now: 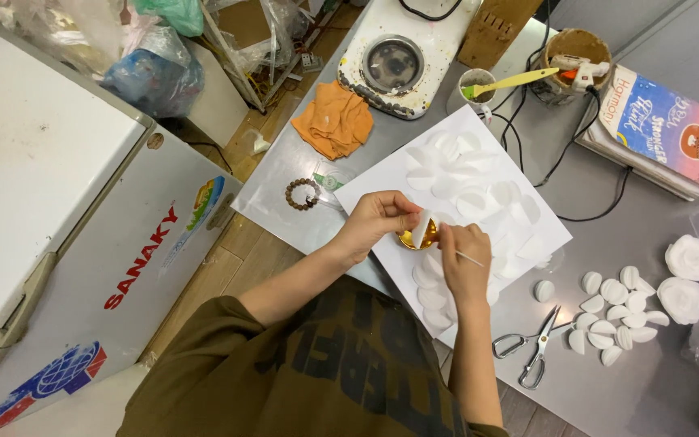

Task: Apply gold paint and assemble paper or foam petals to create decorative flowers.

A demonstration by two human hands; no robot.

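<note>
My left hand (378,218) pinches a white petal (423,231) against a small round gold dish (411,239). My right hand (461,257) grips a thin white stick (471,259) whose tip meets the petal. Both hands work over a white sheet (382,194) covered with several flat white petal shapes (455,170).
Scissors (531,348) and several curled white petals (612,311) lie on the grey table to the right, beside finished white flowers (685,279). A bead bracelet (302,194), orange cloth (333,120), white stove (398,53), glue gun (572,69) and books (661,129) sit behind. A freezer (58,194) stands left.
</note>
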